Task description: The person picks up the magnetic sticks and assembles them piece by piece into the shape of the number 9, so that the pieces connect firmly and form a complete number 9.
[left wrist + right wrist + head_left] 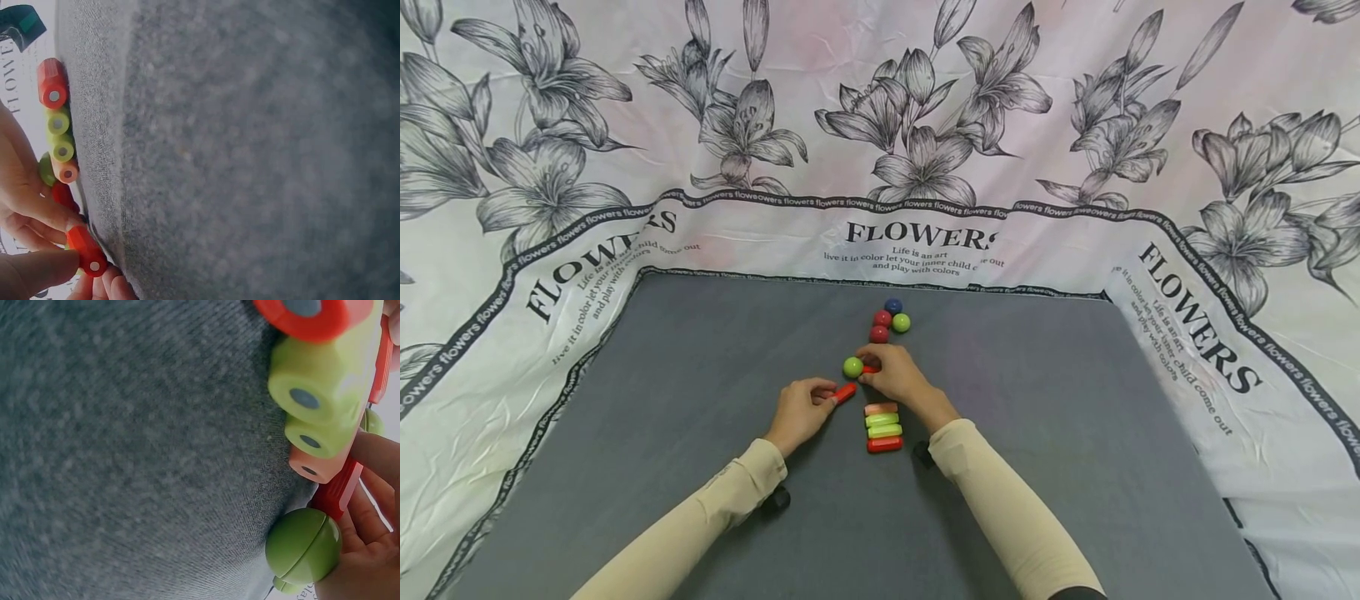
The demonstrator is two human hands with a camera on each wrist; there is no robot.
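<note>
My left hand (802, 412) pinches a red stick (845, 392) by its lower end, seen in the left wrist view as a red stick (86, 251) between thumb and fingers. My right hand (895, 375) pinches another red stick (870, 369), partly hidden by the fingers. A green ball (853, 367) lies at that stick's left end. Below the hands, a row of sticks is laid side by side: an orange one (881, 409), two yellow-green ones (883, 431) and a red one (884, 444). In the right wrist view the red stick (337, 489) is beside the orange stick's end.
Beyond my right hand lie a blue ball (892, 306), a green ball (901, 322) and two red balls (878, 334). The grey table (1037, 400) is bordered by a white flower-printed cloth (917, 242). Dark round objects show beside both wrists.
</note>
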